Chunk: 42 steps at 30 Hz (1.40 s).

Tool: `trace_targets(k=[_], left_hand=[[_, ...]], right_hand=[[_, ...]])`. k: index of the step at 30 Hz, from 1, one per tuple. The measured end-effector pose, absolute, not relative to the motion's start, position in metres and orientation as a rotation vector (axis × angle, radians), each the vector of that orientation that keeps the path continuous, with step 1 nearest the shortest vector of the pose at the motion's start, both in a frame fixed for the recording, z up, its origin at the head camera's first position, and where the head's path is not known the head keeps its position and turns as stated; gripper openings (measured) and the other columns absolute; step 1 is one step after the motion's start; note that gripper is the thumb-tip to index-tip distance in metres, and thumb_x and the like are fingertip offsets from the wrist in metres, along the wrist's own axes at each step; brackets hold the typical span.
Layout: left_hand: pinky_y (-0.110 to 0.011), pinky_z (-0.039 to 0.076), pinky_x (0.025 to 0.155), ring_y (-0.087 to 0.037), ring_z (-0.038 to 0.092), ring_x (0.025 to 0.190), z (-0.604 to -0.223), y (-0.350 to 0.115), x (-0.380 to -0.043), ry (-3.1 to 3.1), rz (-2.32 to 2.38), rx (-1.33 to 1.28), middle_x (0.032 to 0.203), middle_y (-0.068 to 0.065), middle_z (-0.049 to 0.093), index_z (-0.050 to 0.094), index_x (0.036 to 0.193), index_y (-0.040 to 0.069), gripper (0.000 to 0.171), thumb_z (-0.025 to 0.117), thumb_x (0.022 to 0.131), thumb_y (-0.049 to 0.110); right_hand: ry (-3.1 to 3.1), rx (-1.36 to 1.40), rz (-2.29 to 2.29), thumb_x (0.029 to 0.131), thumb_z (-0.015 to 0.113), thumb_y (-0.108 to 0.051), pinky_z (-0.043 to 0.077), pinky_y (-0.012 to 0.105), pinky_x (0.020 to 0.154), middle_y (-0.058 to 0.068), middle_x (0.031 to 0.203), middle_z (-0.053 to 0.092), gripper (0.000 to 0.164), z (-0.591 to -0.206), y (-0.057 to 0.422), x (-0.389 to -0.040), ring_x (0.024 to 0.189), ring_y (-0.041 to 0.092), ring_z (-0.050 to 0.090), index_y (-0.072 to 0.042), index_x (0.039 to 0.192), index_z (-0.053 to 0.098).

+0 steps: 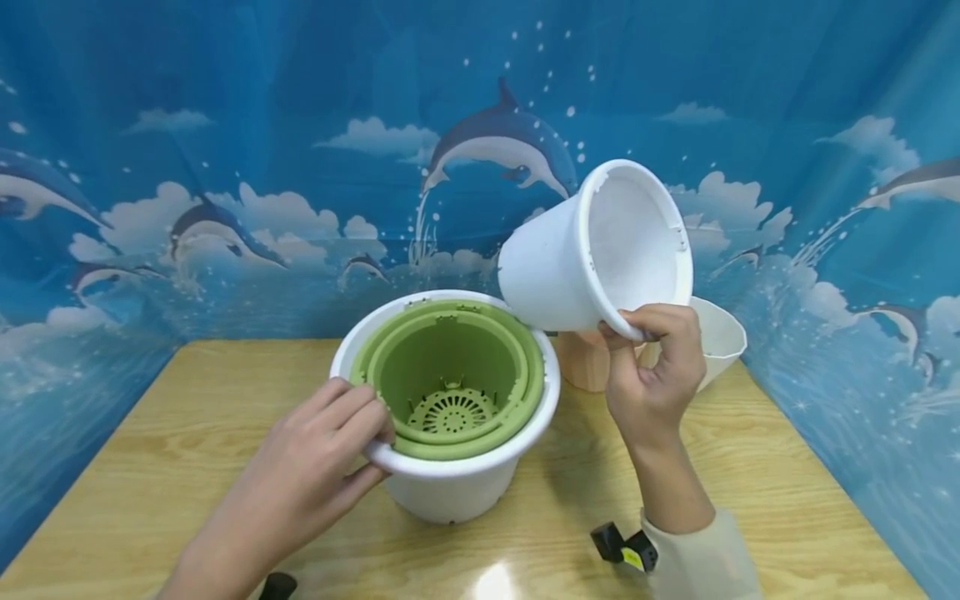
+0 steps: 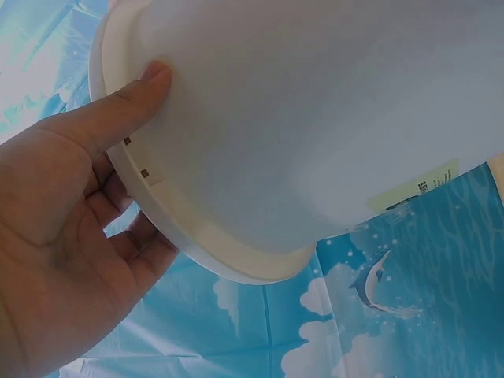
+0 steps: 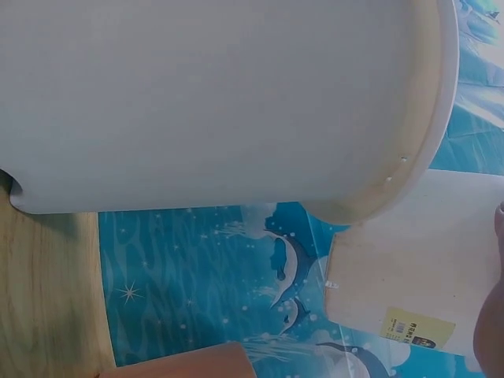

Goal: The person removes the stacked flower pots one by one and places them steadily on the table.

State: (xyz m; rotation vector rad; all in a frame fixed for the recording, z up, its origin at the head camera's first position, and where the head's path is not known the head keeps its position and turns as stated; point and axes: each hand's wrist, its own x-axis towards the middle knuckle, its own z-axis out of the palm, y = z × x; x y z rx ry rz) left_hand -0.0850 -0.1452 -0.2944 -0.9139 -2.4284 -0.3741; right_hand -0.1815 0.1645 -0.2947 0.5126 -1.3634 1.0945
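Observation:
A large white flowerpot (image 1: 450,492) stands on the table with green flowerpots (image 1: 450,450) nested inside it. The innermost green pot has a slotted bottom. My left hand (image 1: 315,458) grips the white rim at the near left, fingers over the edge; in the left wrist view the thumb (image 2: 130,110) presses on the outer wall. At the right, my right hand (image 1: 660,367) pinches the rim of a smaller white flowerpot (image 1: 547,267). This pot is tipped on its side in the air, mouth to the right, its lower side overlapping the large pot's rim.
Behind the right hand are a terracotta-coloured pot (image 1: 585,362) and a cream-white angular pot (image 1: 720,337). A wooden table (image 1: 225,392) lies below, with a blue dolphin-print curtain (image 1: 300,100) around its back and sides. A yellow label (image 3: 417,327) shows on the raised pot.

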Motion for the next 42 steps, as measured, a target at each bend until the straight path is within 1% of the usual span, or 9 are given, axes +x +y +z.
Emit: trace_targets(k=[4, 10, 16, 21, 26, 31, 33, 38, 42], left_hand=[[-0.030, 0.053, 0.076, -0.009, 0.052, 0.095, -0.295, -0.146, -0.085, -2.428, -0.371, -0.912, 0.098, 0.012, 0.060, 0.060, 0.091, 0.023, 0.025, 0.081, 0.079, 0.028], [-0.030, 0.052, 0.074, -0.009, 0.051, 0.093, -0.295, -0.146, -0.085, -2.423, -0.367, -0.916, 0.098, 0.012, 0.059, 0.060, 0.091, 0.023, 0.024, 0.080, 0.080, 0.028], [-0.029, 0.053, 0.075, -0.008, 0.051, 0.094, -0.296, -0.146, -0.085, -2.425, -0.370, -0.916, 0.098, 0.012, 0.059, 0.059, 0.091, 0.023, 0.024, 0.080, 0.080, 0.028], [-0.029, 0.053, 0.075, -0.008, 0.051, 0.094, -0.295, -0.146, -0.085, -2.430, -0.372, -0.913, 0.099, 0.013, 0.059, 0.059, 0.092, 0.024, 0.024, 0.080, 0.080, 0.029], [-0.029, 0.052, 0.075, -0.008, 0.051, 0.094, -0.295, -0.146, -0.084, -2.423, -0.370, -0.915, 0.098, 0.013, 0.059, 0.060, 0.091, 0.024, 0.026, 0.082, 0.078, 0.028], [-0.029, 0.052, 0.074, -0.007, 0.051, 0.091, -0.292, -0.146, -0.082, -2.418, -0.359, -0.911, 0.096, 0.014, 0.059, 0.060, 0.091, 0.024, 0.031, 0.085, 0.073, 0.026], [-0.029, 0.051, 0.074, -0.006, 0.050, 0.090, -0.290, -0.146, -0.081, -2.426, -0.352, -0.905, 0.096, 0.015, 0.058, 0.059, 0.091, 0.024, 0.031, 0.085, 0.073, 0.026], [-0.028, 0.050, 0.072, -0.006, 0.048, 0.088, -0.288, -0.149, -0.079, -2.432, -0.338, -0.909, 0.093, 0.015, 0.055, 0.057, 0.089, 0.024, 0.032, 0.085, 0.072, 0.026], [-0.029, 0.050, 0.074, -0.005, 0.049, 0.090, -0.285, -0.151, -0.076, -2.453, -0.337, -0.913, 0.093, 0.017, 0.054, 0.057, 0.089, 0.025, 0.032, 0.084, 0.073, 0.026]], right_hand=[[-1.381, 0.503, 1.083, 0.086, 0.078, -0.026, 0.040, 0.020, 0.073, 0.024, 0.079, 0.056, 0.041, -0.294, 0.165, -0.181, 0.080, 0.014, 0.053, 0.010, 0.079, 0.059], [-1.405, 0.483, 1.079, 0.086, 0.077, -0.014, 0.039, 0.021, 0.074, 0.024, 0.079, 0.056, 0.031, -0.295, 0.168, -0.182, 0.081, 0.014, 0.052, 0.010, 0.080, 0.058], [-1.409, 0.461, 1.094, 0.085, 0.078, -0.015, 0.040, 0.022, 0.075, 0.024, 0.081, 0.057, 0.032, -0.299, 0.170, -0.185, 0.083, 0.011, 0.053, 0.010, 0.081, 0.058], [-1.414, 0.450, 1.109, 0.084, 0.078, -0.009, 0.040, 0.022, 0.076, 0.022, 0.083, 0.057, 0.029, -0.301, 0.172, -0.187, 0.084, 0.010, 0.052, 0.012, 0.083, 0.058], [-1.401, 0.429, 1.127, 0.082, 0.078, -0.005, 0.040, 0.022, 0.075, 0.020, 0.083, 0.057, 0.028, -0.301, 0.172, -0.187, 0.084, 0.008, 0.052, 0.013, 0.083, 0.057], [-1.382, 0.398, 1.129, 0.082, 0.079, -0.006, 0.041, 0.022, 0.075, 0.017, 0.084, 0.058, 0.029, -0.299, 0.172, -0.186, 0.084, 0.009, 0.052, 0.014, 0.083, 0.057], [-1.390, 0.394, 1.129, 0.082, 0.079, -0.004, 0.040, 0.022, 0.075, 0.017, 0.084, 0.059, 0.028, -0.300, 0.173, -0.187, 0.085, 0.008, 0.052, 0.013, 0.084, 0.057], [-1.433, 0.407, 1.127, 0.079, 0.077, 0.003, 0.041, 0.023, 0.077, 0.021, 0.083, 0.057, 0.020, -0.307, 0.174, -0.191, 0.085, 0.007, 0.052, 0.011, 0.083, 0.059], [-1.461, 0.423, 1.128, 0.077, 0.078, 0.006, 0.041, 0.024, 0.077, 0.024, 0.084, 0.056, 0.019, -0.314, 0.177, -0.197, 0.086, 0.007, 0.052, 0.010, 0.084, 0.061]])
